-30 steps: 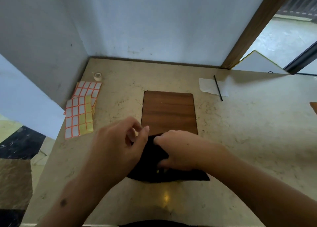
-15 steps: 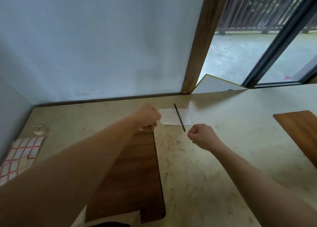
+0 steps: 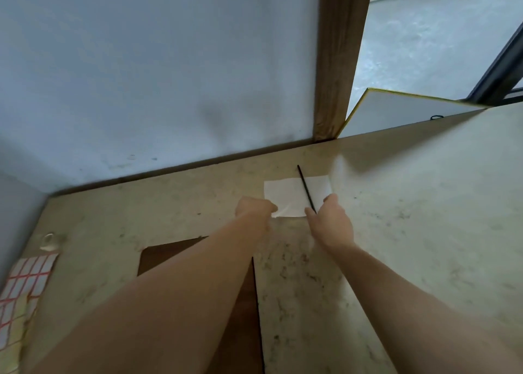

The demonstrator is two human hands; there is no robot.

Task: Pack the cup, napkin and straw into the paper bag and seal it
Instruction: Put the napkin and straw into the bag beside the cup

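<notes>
A white napkin (image 3: 291, 195) lies flat on the beige marble table (image 3: 424, 204) near the back wall. Across it lies a thin black straw (image 3: 305, 187), slanting toward me. My left hand (image 3: 254, 214) pinches the napkin's near left corner, which is lifted and creased. My right hand (image 3: 329, 221) rests at the straw's near end, thumb and forefinger apart on either side of it. I cannot tell if they touch the straw. No cup or paper bag is in view.
A brown wooden board (image 3: 181, 256) lies under my left forearm. Sticker sheets (image 3: 25, 283) and a small tape roll (image 3: 48, 239) sit at the left edge. A wooden post (image 3: 338, 62) and a white panel (image 3: 396, 113) stand behind the table.
Both hands left the black item at the table's front and reached to the napkin and straw. The left hand took the napkin's corner. The right fist opened at the straw.
</notes>
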